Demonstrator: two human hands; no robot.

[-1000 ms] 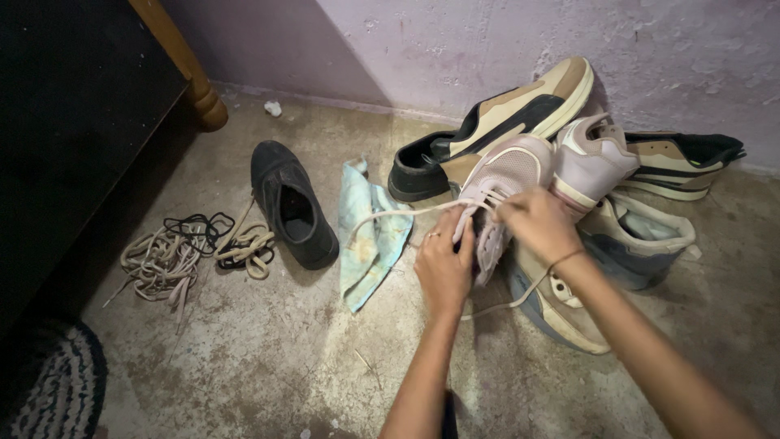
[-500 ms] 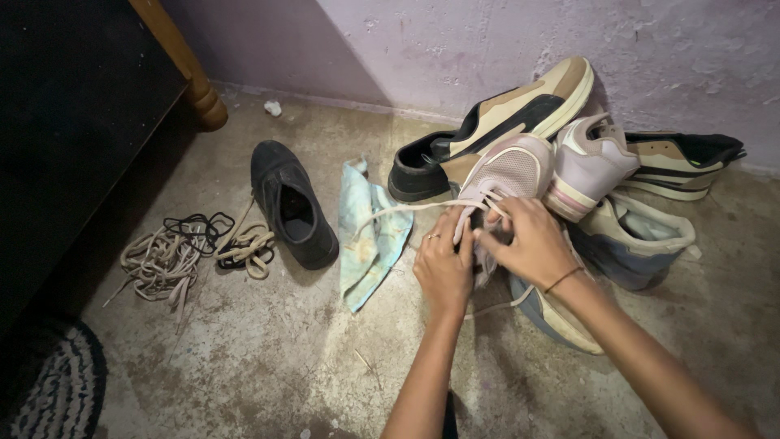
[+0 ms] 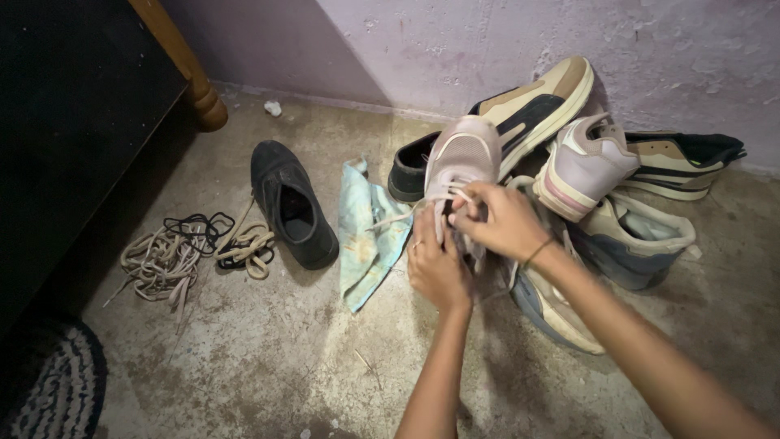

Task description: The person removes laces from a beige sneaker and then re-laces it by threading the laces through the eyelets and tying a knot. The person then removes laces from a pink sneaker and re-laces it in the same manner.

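A pale pink sneaker (image 3: 463,154) is held up off the floor, toe pointing away from me. My left hand (image 3: 437,264) grips it from below, near its heel. My right hand (image 3: 496,218) pinches its cream lace (image 3: 390,218) at the eyelets; one loose lace end trails left over a light blue cloth (image 3: 367,232). The shoe's rear part is hidden by both hands.
A pile of tan, black and grey sneakers (image 3: 601,187) lies against the wall. A black shoe (image 3: 291,203) and a heap of loose laces (image 3: 187,250) lie to the left. A dark bed with a wooden leg (image 3: 191,73) stands at far left, a striped mat (image 3: 49,382) below it.
The pink sneaker has swung left and stands more upright. Both hands moved left with it, and the stretched lace end has grown shorter and slack.
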